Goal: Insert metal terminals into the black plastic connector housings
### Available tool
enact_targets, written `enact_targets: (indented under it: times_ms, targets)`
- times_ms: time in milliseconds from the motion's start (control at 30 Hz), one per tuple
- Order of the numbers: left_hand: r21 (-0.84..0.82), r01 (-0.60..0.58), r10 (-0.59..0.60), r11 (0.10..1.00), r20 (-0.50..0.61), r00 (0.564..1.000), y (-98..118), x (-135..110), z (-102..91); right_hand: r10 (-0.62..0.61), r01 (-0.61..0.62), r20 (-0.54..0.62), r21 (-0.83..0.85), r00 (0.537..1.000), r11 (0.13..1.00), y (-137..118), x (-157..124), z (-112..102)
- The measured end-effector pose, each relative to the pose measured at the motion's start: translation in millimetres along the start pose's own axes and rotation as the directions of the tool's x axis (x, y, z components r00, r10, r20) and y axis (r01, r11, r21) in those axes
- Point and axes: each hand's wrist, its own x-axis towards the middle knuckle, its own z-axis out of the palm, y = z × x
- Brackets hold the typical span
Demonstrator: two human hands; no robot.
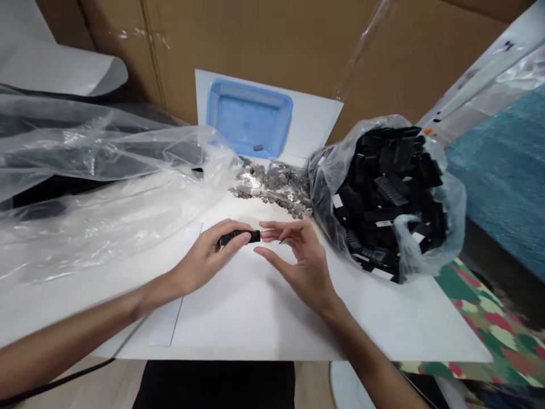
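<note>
My left hand (213, 247) is closed around a small black plastic piece (254, 236), held level just above the white table, with the thumb along its near side. The piece's right end sticks out past the thumb. Close to that end is my right hand (298, 250), its thumb apart from the fingers. A thin dark sliver shows among the right fingers; what it is I cannot make out. Beyond the hands lies a heap of small silvery metal pieces (283, 184), partly in clear plastic.
A blue plastic basket (286, 122) with one small grey piece in it stands at the back. On the right is a clear bag (453, 210) full of black plastic parts. Clear plastic sheeting (128, 210) covers the left side. Cardboard (264, 40) walls the rear.
</note>
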Motion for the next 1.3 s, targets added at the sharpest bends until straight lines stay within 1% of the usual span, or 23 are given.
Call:
enact_targets:
  times_ms: [67, 100, 167, 200, 300, 400, 433, 500, 533, 567, 600, 667, 700, 767, 833, 900, 967, 1100, 1200, 1300]
  targets:
    - [-0.051, 0.051, -0.05, 0.997, 0.024, 0.998, 1.5, -1.6, 0.9, -0.074, 0.07, -0.026, -0.136, 0.997, 0.988, 1.9, -3.5, 4.0]
    - [-0.074, 0.066, -0.064, 0.995, 0.034, 0.997, 1.8, -2.6, 1.2, -0.115, 0.109, -0.019, -0.192, 0.993, 0.975, 3.1, -5.3, 5.2]
    - [-0.11, 0.075, -0.07, 0.991, 0.049, 0.996, 1.8, -4.3, 0.9, -0.163, 0.162, 0.019, -0.245, 0.986, 0.956, 5.3, -8.9, 5.6]
    - [-0.118, 0.075, -0.068, 0.99, 0.062, 0.996, 1.8, -4.8, -0.1, -0.164, 0.169, 0.041, -0.246, 0.986, 0.954, 5.9, -10.4, 5.0]
    - [-0.109, 0.069, -0.052, 0.992, 0.153, 0.987, 2.0, -3.9, -8.3, -0.088, 0.107, 0.101, -0.205, 0.991, 0.973, 4.5, -12.0, 1.5]
    - [-0.052, 0.07, -0.053, 0.996, 0.278, 0.959, 0.0, -2.0, -23.5, -0.033, 0.061, 0.18, -0.152, 0.983, 0.986, -1.1, -4.2, -1.6]
    - [-0.038, 0.077, -0.062, 0.996, 0.311, 0.949, -1.7, -1.7, -29.3, -0.016, 0.045, 0.228, -0.123, 0.973, 0.991, -3.0, 1.7, -2.2]
    - [-0.052, 0.104, -0.081, 0.993, 0.333, 0.939, -6.7, -2.0, -40.9, 0.023, -0.005, 0.347, -0.053, 0.937, 0.999, -4.4, 19.0, -2.4]
    - [-0.09, 0.124, -0.088, 0.988, 0.327, 0.941, -9.4, -2.4, -46.4, 0.04, -0.028, 0.394, -0.036, 0.918, 0.999, -3.0, 30.1, -1.7]
    - [-0.144, 0.146, -0.096, 0.979, 0.308, 0.947, -12.0, -2.8, -51.5, 0.045, -0.032, 0.414, -0.04, 0.909, 0.999, 0.1, 42.1, -0.1]
    - [-0.209, 0.169, -0.104, 0.963, 0.288, 0.952, -14.2, -3.1, -56.3, 0.041, -0.013, 0.403, -0.072, 0.914, 0.997, 5.0, 54.4, 2.5]
    - [-0.341, 0.212, -0.122, 0.916, 0.266, 0.956, -17.6, -3.1, -64.3, 0.016, 0.056, 0.32, -0.215, 0.947, 0.975, 18.9, 76.9, 10.8]
    - [-0.392, 0.227, -0.128, 0.891, 0.264, 0.956, -18.8, -2.9, -67.3, 0.006, 0.09, 0.301, -0.306, 0.954, 0.948, 26.7, 85.9, 16.2]
    - [-0.443, 0.231, -0.122, 0.866, 0.261, 0.957, -21.1, -2.6, -71.3, 0.005, 0.15, 0.312, -0.471, 0.95, 0.869, 40.8, 97.4, 28.2]
    - [-0.431, 0.214, -0.115, 0.876, 0.244, 0.963, -23.4, -2.7, -72.0, 0.006, 0.196, 0.338, -0.559, 0.941, 0.806, 49.9, 100.5, 39.3]
    - [-0.399, 0.201, -0.117, 0.895, 0.225, 0.967, -25.5, -2.9, -69.7, -0.004, 0.227, 0.358, -0.583, 0.934, 0.78, 53.6, 98.0, 47.9]
    - [-0.406, 0.206, -0.131, 0.89, 0.203, 0.97, -26.9, -2.3, -65.5, -0.013, 0.259, 0.379, -0.605, 0.925, 0.753, 54.2, 93.6, 53.7]
    - [-0.485, 0.228, -0.178, 0.844, 0.146, 0.973, -29.7, 2.1, -58.6, -0.017, 0.285, 0.381, -0.66, 0.924, 0.696, 55.0, 89.0, 60.7]
    - [-0.502, 0.235, -0.21, 0.832, 0.107, 0.972, -34.7, 6.1, -59.1, -0.003, 0.29, 0.382, -0.696, 0.924, 0.657, 54.2, 90.4, 64.5]
    - [-0.505, 0.242, -0.239, 0.829, 0.072, 0.968, -39.9, 8.3, -61.8, 0.002, 0.315, 0.407, -0.709, 0.913, 0.631, 48.5, 92.9, 68.0]
